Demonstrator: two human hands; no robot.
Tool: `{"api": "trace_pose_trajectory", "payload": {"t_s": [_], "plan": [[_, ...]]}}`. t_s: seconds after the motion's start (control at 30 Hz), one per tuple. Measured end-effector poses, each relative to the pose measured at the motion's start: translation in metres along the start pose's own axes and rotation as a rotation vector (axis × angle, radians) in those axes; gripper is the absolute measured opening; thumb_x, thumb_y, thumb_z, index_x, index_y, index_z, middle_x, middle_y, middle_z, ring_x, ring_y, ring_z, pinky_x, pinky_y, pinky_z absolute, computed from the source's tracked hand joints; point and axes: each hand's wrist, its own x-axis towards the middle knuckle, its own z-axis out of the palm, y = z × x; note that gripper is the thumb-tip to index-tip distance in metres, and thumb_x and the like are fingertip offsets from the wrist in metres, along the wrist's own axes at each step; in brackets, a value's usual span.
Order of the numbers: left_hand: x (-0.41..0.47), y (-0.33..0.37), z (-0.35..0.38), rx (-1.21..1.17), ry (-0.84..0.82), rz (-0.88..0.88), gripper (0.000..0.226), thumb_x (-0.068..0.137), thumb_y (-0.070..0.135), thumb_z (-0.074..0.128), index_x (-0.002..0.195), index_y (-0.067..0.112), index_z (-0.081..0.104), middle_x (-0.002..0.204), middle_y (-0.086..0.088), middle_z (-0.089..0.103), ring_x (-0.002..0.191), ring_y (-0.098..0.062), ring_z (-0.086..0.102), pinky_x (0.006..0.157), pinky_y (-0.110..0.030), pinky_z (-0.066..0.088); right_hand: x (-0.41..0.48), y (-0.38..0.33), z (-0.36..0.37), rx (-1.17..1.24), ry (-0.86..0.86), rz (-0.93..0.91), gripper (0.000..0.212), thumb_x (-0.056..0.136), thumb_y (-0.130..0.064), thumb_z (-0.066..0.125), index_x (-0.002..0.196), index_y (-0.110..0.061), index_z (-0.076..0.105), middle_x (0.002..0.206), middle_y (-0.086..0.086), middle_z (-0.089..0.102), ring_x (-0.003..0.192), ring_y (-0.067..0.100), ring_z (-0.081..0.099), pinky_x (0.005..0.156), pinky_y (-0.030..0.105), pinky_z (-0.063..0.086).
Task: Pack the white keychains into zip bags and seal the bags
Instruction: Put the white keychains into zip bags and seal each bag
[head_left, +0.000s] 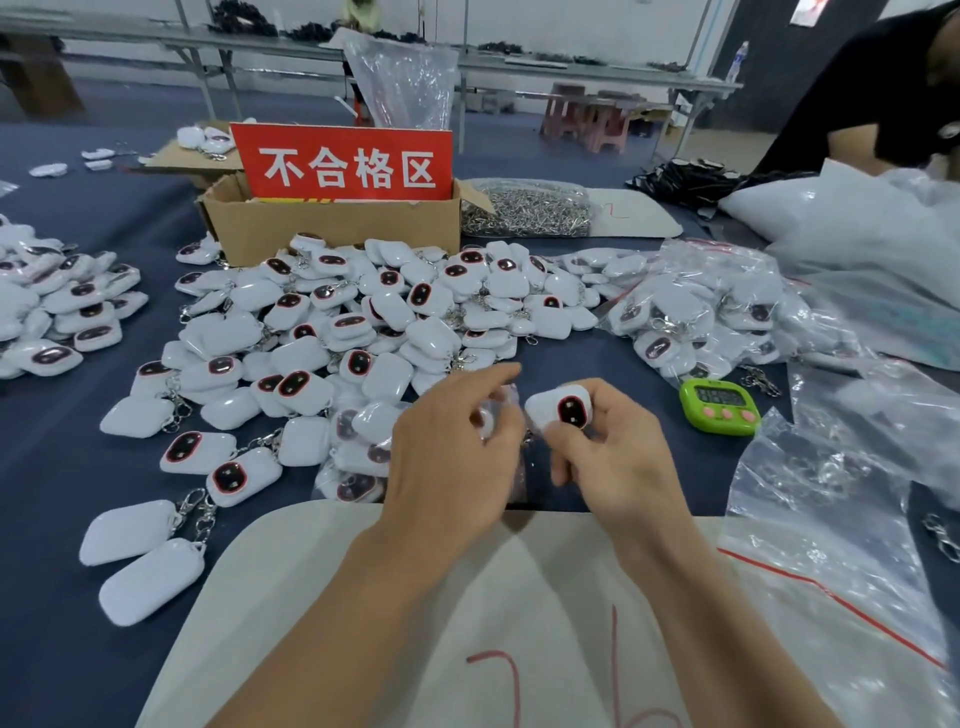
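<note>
Where the hands meet: frame centre, above the pale mat (363, 597).
Right hand (618, 462): pinching one white keychain (563, 408), thumb and fingers.
Left hand (452, 457): curled round a blurred clear zip bag (511, 399) just left of it.

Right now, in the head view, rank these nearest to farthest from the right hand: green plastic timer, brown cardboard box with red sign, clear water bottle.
1. Green plastic timer, just right of the right hand.
2. Brown cardboard box, ahead and left, mid-table.
3. Clear water bottle, far back, right.
</note>
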Motion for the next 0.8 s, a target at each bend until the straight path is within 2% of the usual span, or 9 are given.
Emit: {"api": "trace_pose_trajectory", "payload": {"t_s": [0.07,0.2,0.3,0.37,0.5,0.63,0.73,0.8], "plan": [[0.003,0.001,-0.002,-0.163,-0.043,0.014,0.032,0.090,0.022,0.073,0.118,0.037,0.075,0.097,0.025,0.068,0.093,0.008,0.059,0.078,-0.004,0.038,0.000,-0.009,0.003,0.054,-0.022,-0.023,0.023,0.086,0.000,0.066,0.086,-0.023,0.070,0.058,0.006,0.065,0.052,0.015,0.053,0.053,0.025,0.042],[0.007,-0.001,-0.006,-0.329,-0.051,-0.064,0.018,0.087,0.023,0.080,0.103,0.032,0.081,0.079,0.019,0.072,0.074,0.002,0.064,0.069,-0.009,0.043,-0.003,-0.016,0.005,0.264,-0.004,-0.033,0.019,0.084,0.007,0.072,0.088,-0.011,0.075,0.061,0.005,0.067,0.050,0.010,0.052,0.049,0.015,0.041],[0.006,-0.002,-0.006,-0.396,-0.084,-0.120,0.028,0.086,0.019,0.081,0.109,0.036,0.079,0.073,0.012,0.070,0.065,-0.002,0.061,0.065,-0.019,0.050,-0.001,-0.016,0.002,0.356,-0.002,0.019,0.023,0.088,0.006,0.069,0.084,-0.013,0.081,0.064,0.005,0.064,0.053,0.012,0.048,0.049,0.015,0.040],[0.005,0.001,-0.005,-0.378,-0.116,-0.120,0.031,0.086,0.018,0.080,0.107,0.040,0.079,0.071,0.009,0.069,0.064,-0.006,0.060,0.065,-0.022,0.051,0.000,-0.016,0.001,0.354,-0.008,0.052,0.023,0.089,0.003,0.067,0.083,-0.013,0.081,0.063,0.005,0.061,0.053,0.013,0.047,0.049,0.015,0.039],[0.005,0.006,-0.009,-0.379,-0.140,-0.099,0.037,0.087,0.017,0.076,0.093,0.054,0.076,0.069,0.011,0.070,0.066,-0.011,0.064,0.062,-0.018,0.050,0.001,-0.016,0.000,0.323,-0.003,0.063,0.021,0.091,0.001,0.067,0.083,-0.013,0.082,0.062,0.003,0.062,0.052,0.012,0.047,0.049,0.015,0.039],[0.004,0.007,-0.009,-0.413,-0.164,-0.113,0.031,0.088,0.015,0.071,0.089,0.045,0.078,0.072,0.011,0.075,0.069,-0.005,0.070,0.065,-0.015,0.052,0.001,-0.014,0.002,0.277,0.019,0.051,0.024,0.089,0.000,0.068,0.080,-0.018,0.082,0.061,-0.001,0.063,0.052,0.012,0.044,0.050,0.014,0.039],[0.003,0.006,-0.008,-0.418,-0.178,-0.134,0.028,0.087,0.015,0.073,0.087,0.042,0.078,0.071,0.012,0.076,0.069,-0.001,0.071,0.064,-0.008,0.048,0.000,-0.016,0.005,0.268,0.037,0.061,0.016,0.078,-0.013,0.072,0.080,-0.025,0.083,0.061,-0.002,0.064,0.053,0.011,0.042,0.050,0.016,0.039],[0.003,0.006,-0.009,-0.422,-0.170,-0.140,0.028,0.087,0.016,0.073,0.087,0.043,0.077,0.070,0.013,0.075,0.068,-0.001,0.072,0.064,-0.008,0.048,0.000,-0.017,0.006,0.261,0.026,0.059,0.017,0.079,-0.014,0.071,0.081,-0.027,0.083,0.062,-0.003,0.065,0.054,0.011,0.042,0.051,0.016,0.039]]}}
